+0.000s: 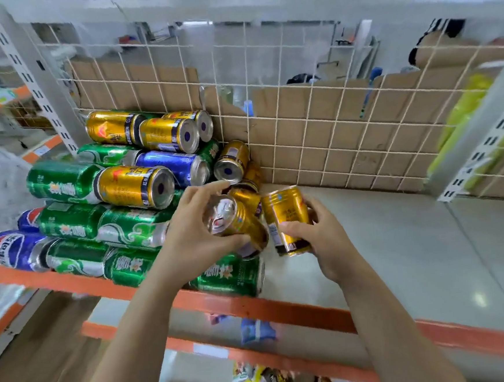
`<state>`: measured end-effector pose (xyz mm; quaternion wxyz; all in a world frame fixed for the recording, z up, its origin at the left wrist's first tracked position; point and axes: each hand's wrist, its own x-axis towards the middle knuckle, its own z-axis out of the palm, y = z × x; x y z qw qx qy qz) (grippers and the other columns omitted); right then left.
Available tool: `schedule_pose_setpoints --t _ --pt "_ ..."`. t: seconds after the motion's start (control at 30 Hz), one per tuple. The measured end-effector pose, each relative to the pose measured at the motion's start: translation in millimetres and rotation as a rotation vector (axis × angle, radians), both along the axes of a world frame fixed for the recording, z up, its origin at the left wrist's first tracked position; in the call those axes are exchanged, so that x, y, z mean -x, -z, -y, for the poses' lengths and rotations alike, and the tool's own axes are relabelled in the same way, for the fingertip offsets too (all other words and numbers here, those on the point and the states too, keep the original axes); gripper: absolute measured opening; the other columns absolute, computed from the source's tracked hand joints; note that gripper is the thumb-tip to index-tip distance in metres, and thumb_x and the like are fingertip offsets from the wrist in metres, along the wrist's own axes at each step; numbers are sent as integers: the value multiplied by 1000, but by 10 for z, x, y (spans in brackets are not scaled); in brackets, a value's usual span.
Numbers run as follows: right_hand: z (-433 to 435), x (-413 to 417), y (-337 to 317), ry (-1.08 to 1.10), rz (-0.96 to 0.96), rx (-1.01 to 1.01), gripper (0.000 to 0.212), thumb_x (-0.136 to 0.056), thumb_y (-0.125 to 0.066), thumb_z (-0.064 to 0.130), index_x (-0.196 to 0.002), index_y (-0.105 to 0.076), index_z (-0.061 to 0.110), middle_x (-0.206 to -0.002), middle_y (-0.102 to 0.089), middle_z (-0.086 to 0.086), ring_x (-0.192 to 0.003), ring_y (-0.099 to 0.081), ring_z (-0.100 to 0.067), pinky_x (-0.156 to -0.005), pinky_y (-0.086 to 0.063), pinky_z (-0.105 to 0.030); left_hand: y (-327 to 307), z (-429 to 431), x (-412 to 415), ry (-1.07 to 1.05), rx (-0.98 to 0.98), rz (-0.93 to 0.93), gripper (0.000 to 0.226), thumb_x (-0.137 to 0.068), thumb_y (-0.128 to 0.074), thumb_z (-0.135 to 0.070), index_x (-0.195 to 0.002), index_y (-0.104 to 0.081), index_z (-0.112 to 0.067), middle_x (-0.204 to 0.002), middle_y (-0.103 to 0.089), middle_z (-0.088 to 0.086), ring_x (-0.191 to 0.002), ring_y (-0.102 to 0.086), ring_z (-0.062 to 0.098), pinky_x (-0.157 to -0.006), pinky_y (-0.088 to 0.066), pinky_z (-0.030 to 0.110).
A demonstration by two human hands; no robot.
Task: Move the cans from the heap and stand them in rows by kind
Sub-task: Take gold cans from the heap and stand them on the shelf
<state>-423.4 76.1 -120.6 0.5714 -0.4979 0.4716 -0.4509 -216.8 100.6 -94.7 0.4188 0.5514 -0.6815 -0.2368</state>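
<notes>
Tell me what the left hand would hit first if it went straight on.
Probably the end-on gold can at the right edge of the heap, just past the left hand and the held can; depth is unclear.

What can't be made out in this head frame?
1. Head view: left hand covers the near side of its gold can and the heap cans behind it.
2. Same view: right hand covers part of the second gold can; label blurred.
3. The left forearm covers one end of the green can.
4. Blur and the bottom edge obscure the lower-shelf packets.
</notes>
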Motion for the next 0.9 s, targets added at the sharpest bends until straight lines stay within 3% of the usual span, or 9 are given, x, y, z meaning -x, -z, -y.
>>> schedule_pose_setpoints --t 0.13,0.23,0.3,0.4,0.53,0.63,0.73,0.83,0.9 --pt "-435 123 -13 131 16 -24 58 -52 -73 17 -108 -57 19 -98 -67 -8 -83 -65 -24 -71 -55 -40 63 -66 175 143 -128 -360 79 -46 -87 -32 -117 -53 -40 -104 -58 -14 -94 -59 0 -82 -48 23" --pt "-843 282 19 252 0 -38 67 -48 -78 22 -111 -57 16 -101 -68 -10 -87 -67 -25 -76 -56 -43 259 -148 437 272 -276 -583 78 -39 -83 -33 -112 -58 -40 -111 -64 3 -95 -65 16 -83 -52 35" --pt "-1120 405 52 350 -14 -72 72 -45 -80 25 -112 -53 17 -104 -67 -8 -91 -68 -23 -80 -56 -41 386 -246 668 355 -415 -694 73 -44 -83 -32 -113 -60 -38 -116 -62 12 -100 -61 29 -88 -50 51" --pt "-1496 625 72 485 -36 -131 82 -41 -81 38 -115 -50 17 -106 -66 -6 -92 -68 -20 -80 -56 -38 463 -478 1090 457 -569 -793 56 -60 -70 -27 -115 -60 -29 -107 -60 16 -90 -62 29 -80 -53 53" --pt "-1946 1027 97 646 -58 -138 63 -53 -77 46 -108 -53 27 -105 -67 0 -94 -67 -18 -88 -54 -41 425 -849 1699 564 -672 -760 56 -69 -72 -20 -121 -54 -23 -92 -63 11 -71 -68 16 -56 -55 32" --pt "-2271 1383 119 743 32 -115 50 -65 -73 52 -106 -60 27 -104 -71 1 -97 -68 -18 -88 -53 -39 408 -1090 2156 603 -722 -666 63 -64 -74 -32 -123 -50 -32 -98 -63 9 -81 -68 22 -66 -57 39" --pt "-2613 1810 128 846 79 -114 27 -78 -71 32 -102 -61 23 -99 -71 -1 -89 -68 -17 -82 -55 -35 395 -1275 2658 658 -707 -528 74 -53 -84 -37 -119 -50 -36 -98 -63 7 -85 -67 26 -74 -56 42" --pt "-2974 2341 119 907 -39 -118 49 -59 -75 40 -102 -61 22 -101 -70 -2 -92 -67 -17 -85 -54 -39 405 -1483 3268 721 -663 -433 68 -39 -81 -44 -104 -61 -36 -95 -70 5 -87 -68 28 -81 -55 47" --pt "-3219 2738 106 953 -85 -103 52 -51 -75 42 -98 -62 24 -93 -70 5 -88 -66 -11 -82 -53 -34 410 -1629 3701 757 -643 -399 64 -37 -79 -46 -97 -68 -31 -92 -72 4 -86 -70 27 -82 -56 46"
